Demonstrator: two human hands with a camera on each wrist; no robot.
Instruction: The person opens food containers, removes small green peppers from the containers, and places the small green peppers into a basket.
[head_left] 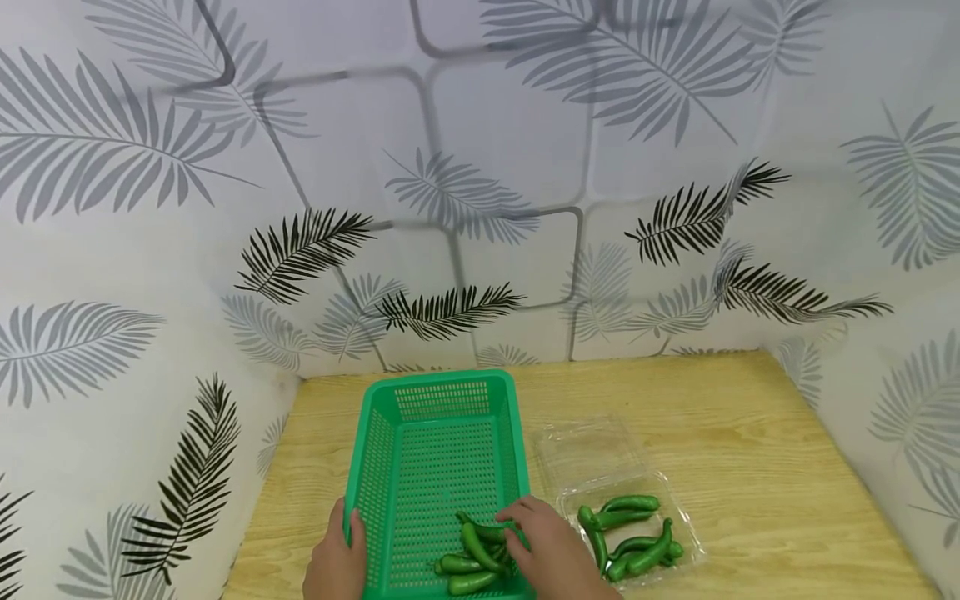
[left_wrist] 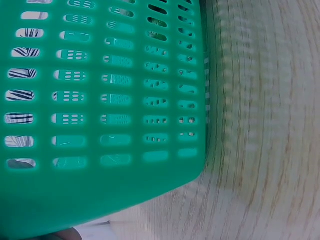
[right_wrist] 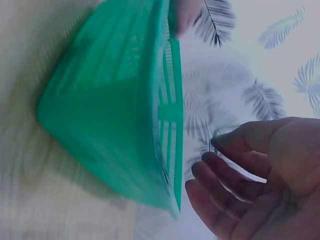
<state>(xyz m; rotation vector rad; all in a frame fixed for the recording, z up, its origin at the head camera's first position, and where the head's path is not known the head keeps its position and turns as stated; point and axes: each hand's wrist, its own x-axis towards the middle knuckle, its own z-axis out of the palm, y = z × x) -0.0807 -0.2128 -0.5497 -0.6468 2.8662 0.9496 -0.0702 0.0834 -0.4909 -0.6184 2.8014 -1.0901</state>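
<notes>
A green plastic basket (head_left: pixel 446 467) with slotted walls stands on the table. My left hand (head_left: pixel 337 554) grips its left rim near the front, with the thumb on top of the edge. Several green peppers (head_left: pixel 480 546) lie in a pile at the basket's front right. Over the right rim, beside that pile, hovers my right hand (head_left: pixel 551 546). In the right wrist view the same hand (right_wrist: pixel 255 180) has loosely bent fingers and nothing visible between them. Right of the basket, a clear plastic clamshell box (head_left: pixel 686 517) holds several more green peppers (head_left: pixel 648 554).
The box's clear lid (head_left: pixel 592 454) lies folded back behind it. The light wood table (head_left: pixel 765 475) extends to the right. Pale wall covering with a leaf pattern (head_left: pixel 450 317) stands behind the table's back edge and at both sides.
</notes>
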